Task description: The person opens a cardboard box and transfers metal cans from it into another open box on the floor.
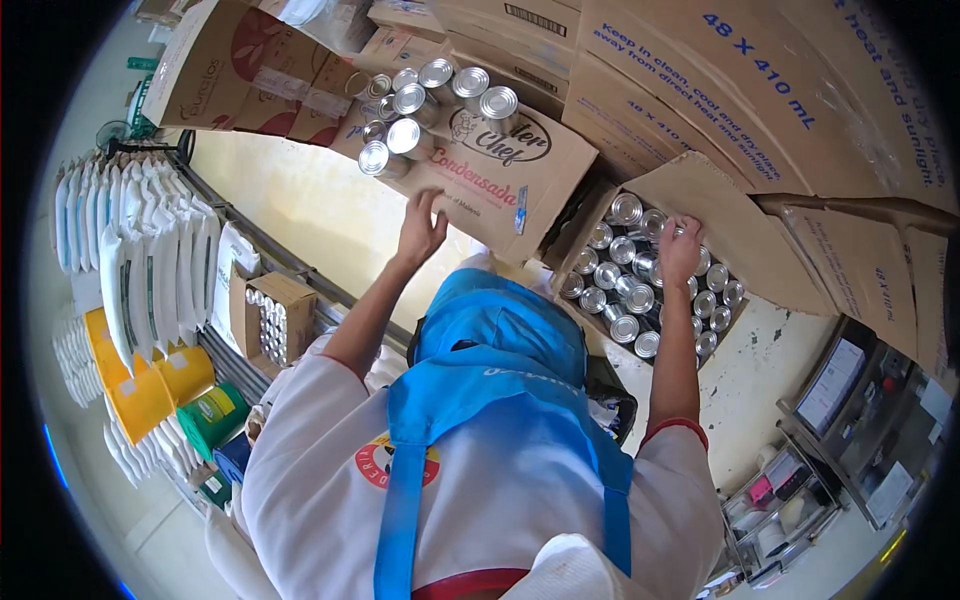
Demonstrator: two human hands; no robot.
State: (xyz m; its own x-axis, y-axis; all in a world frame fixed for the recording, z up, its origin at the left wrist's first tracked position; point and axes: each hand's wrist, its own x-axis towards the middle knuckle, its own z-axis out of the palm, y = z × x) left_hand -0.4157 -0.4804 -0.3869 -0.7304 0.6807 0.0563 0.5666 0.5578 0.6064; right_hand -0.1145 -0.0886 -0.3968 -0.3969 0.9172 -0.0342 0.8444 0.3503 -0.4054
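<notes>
My left hand (423,229) hovers with bent, parted fingers beside the near left edge of a closed cardboard carton (487,202), holding nothing. On that carton's left part stand several unlabelled silver tins (405,137), grouped upright. My right hand (680,244) reaches into an open cardboard carton (637,352) at the right, its fingers down on the tins at the back. Whether the fingers are closed on a tin is hidden. More silver tins (640,298) fill this carton, some of them tilted. A blue and white wrapper or tape piece (520,211) lies on the closed carton.
Large cartons (675,90) are stacked behind both work spots, and the open carton's flap (720,217) leans outward. At left are shelves with white bags (157,255), a small carton of tins (298,311), a green tub (213,420) and yellow containers (142,386). A glass-topped desk (874,427) stands at right.
</notes>
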